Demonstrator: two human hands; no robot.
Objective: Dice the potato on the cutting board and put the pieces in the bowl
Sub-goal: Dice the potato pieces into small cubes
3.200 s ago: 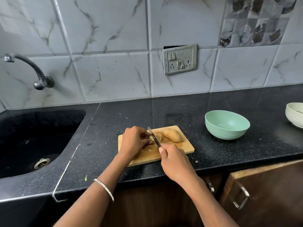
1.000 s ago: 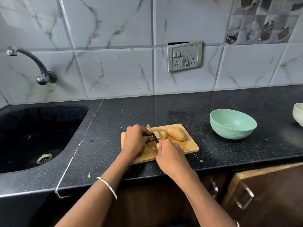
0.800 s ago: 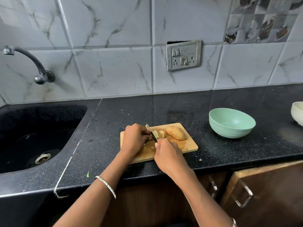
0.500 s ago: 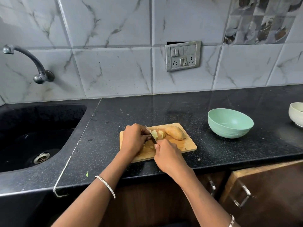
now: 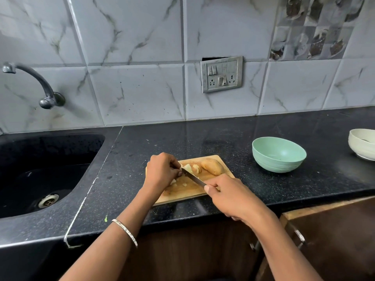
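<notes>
A wooden cutting board (image 5: 183, 192) lies on the black counter. An uncut potato half (image 5: 212, 166) rests at its far right, with pale cut pieces (image 5: 192, 168) beside it and small bits (image 5: 178, 183) nearer me. My left hand (image 5: 162, 172) is curled over the piece being cut, which it mostly hides. My right hand (image 5: 229, 194) grips a knife (image 5: 192, 177) whose blade slants up-left to my left fingertips. The green bowl (image 5: 279, 154) sits to the right of the board and looks empty.
A black sink (image 5: 40, 171) with a drain lies on the left under a wall tap (image 5: 40, 86). A white bowl (image 5: 362, 142) stands at the right edge. A switch plate (image 5: 221, 74) is on the tiled wall. Wooden cabinet doors (image 5: 328, 238) sit below the counter.
My right hand has drawn back to the right, and the knife blade now slants lower across the board. My left hand has stayed on the piece.
</notes>
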